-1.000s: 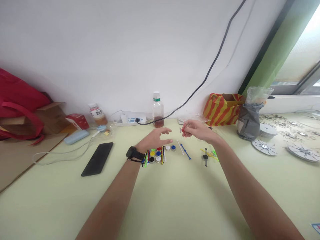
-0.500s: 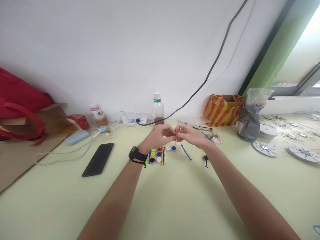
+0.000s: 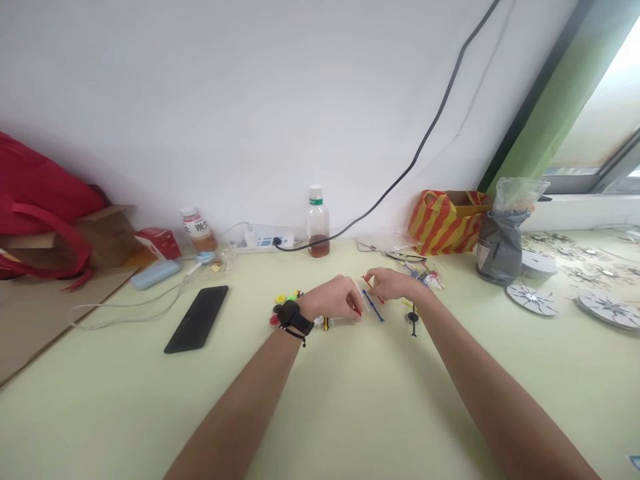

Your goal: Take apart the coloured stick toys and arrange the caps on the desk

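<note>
My left hand [image 3: 336, 297] is low over the table with its fingers pinched on a small red piece [image 3: 357, 311], mostly hidden. Just right of it, my right hand [image 3: 390, 285] grips a red arrow-shaped spinner pointer [image 3: 382, 301], whose ends show on both sides of the fingers. Between the hands lie a white pointer [image 3: 366, 303] and a blue pointer [image 3: 374, 307], side by side. Under and beside my left wrist are several coloured discs [image 3: 281, 299] and a yellow-and-black pointer [image 3: 327, 324], partly covered. A black pointer on a round disc [image 3: 413, 319] lies near my right forearm.
A black phone [image 3: 196, 319] lies at left. Behind the hands stand a bottle [image 3: 318, 230] and a power strip [image 3: 273, 239]; a black cable [image 3: 420, 148] hangs down. At right are a striped bag [image 3: 447, 223], a grey bag [image 3: 499, 250] and round grey plates [image 3: 531, 299].
My hands were together in the air on a red pointer. They have come apart and lower: the left moved down with a red piece, the right slightly right and down with the red pointer.
</note>
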A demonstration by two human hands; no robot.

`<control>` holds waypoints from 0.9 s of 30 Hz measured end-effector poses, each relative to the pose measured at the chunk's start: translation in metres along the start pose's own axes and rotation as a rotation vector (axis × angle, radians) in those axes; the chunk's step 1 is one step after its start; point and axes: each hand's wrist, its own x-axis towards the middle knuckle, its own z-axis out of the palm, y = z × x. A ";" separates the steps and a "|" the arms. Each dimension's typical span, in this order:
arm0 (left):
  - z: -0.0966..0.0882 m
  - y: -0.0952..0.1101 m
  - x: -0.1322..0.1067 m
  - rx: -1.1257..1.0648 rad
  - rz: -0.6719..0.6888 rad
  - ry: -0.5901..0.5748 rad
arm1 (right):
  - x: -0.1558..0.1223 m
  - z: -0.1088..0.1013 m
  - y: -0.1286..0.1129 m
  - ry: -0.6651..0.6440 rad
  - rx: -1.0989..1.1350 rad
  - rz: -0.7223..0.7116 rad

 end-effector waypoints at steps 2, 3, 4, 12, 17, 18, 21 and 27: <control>0.001 -0.002 -0.001 0.025 -0.026 -0.031 | -0.001 0.000 0.002 -0.034 -0.006 0.017; 0.001 -0.004 -0.002 0.042 -0.046 -0.038 | -0.002 -0.003 0.003 -0.039 -0.013 0.027; -0.001 -0.006 -0.003 0.063 -0.066 -0.038 | -0.003 -0.006 0.005 -0.041 -0.024 0.037; -0.018 -0.022 -0.009 0.262 -0.130 0.127 | -0.019 -0.051 0.041 -0.135 -0.099 0.163; -0.023 -0.027 -0.014 0.329 -0.170 0.162 | -0.026 -0.053 0.043 -0.285 -0.166 0.254; -0.023 -0.029 -0.014 0.323 -0.173 0.160 | -0.027 -0.052 0.041 -0.308 -0.169 0.261; -0.021 -0.035 -0.012 0.294 -0.172 0.149 | -0.028 -0.047 0.031 -0.366 -0.179 0.279; -0.020 -0.039 -0.011 0.276 -0.150 0.154 | -0.027 -0.037 0.017 -0.377 -0.193 0.309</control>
